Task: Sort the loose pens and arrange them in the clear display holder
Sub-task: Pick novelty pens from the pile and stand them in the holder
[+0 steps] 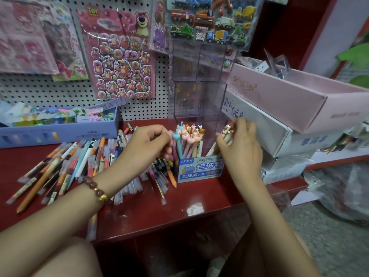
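Animal-topped pens (226, 133), toppers up, near upright in right hand (240, 145) grip; teal pen (178, 145) likewise in left hand (148, 142) grip.

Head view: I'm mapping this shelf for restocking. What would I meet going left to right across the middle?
Loose pens → left hand → animal-topped pens standing in the clear holder → right hand → pink box.

Loose pens (79, 162) lie on shelf (179, 212) left of clear display holder (199, 100), animal-topped pens (189, 136) standing in its front compartments, stacked boxes (289, 104) right, pegboard (161, 76) behind.
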A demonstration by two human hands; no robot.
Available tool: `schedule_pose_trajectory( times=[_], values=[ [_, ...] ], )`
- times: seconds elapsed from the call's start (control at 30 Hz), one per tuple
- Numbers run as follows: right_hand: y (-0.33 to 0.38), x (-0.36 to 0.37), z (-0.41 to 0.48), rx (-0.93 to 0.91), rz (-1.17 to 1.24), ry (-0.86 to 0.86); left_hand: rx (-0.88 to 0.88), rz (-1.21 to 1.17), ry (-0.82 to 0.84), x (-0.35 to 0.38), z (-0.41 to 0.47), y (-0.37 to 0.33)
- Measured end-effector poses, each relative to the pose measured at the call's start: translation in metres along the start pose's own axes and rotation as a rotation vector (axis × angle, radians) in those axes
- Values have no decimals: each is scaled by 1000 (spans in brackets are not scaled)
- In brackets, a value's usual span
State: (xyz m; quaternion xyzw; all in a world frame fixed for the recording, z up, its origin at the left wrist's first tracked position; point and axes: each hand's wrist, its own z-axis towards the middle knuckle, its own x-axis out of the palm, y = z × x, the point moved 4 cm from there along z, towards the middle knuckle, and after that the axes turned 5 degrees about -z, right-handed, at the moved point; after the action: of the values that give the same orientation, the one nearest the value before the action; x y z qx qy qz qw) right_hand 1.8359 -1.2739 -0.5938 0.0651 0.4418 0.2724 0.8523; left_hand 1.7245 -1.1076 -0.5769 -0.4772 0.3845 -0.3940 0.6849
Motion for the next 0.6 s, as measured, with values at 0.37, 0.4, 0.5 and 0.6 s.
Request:
schedule_pose_trajectory(
  times=[0.37, 0.4, 0.5, 0.6],
  values=[
    [-2, 20, -26, 178, 476, 77, 10, 1, -2, -7, 2, 3],
    [-2, 22, -27, 201, 482, 99, 8, 2, 0, -7, 2, 3],
    [-3, 28, -22, 254, 455, 135, -2, 12, -2, -8, 2, 5],
    [-3, 32, -16, 266, 337, 216, -14, 17, -5, -11, 3, 7]
  ],
)
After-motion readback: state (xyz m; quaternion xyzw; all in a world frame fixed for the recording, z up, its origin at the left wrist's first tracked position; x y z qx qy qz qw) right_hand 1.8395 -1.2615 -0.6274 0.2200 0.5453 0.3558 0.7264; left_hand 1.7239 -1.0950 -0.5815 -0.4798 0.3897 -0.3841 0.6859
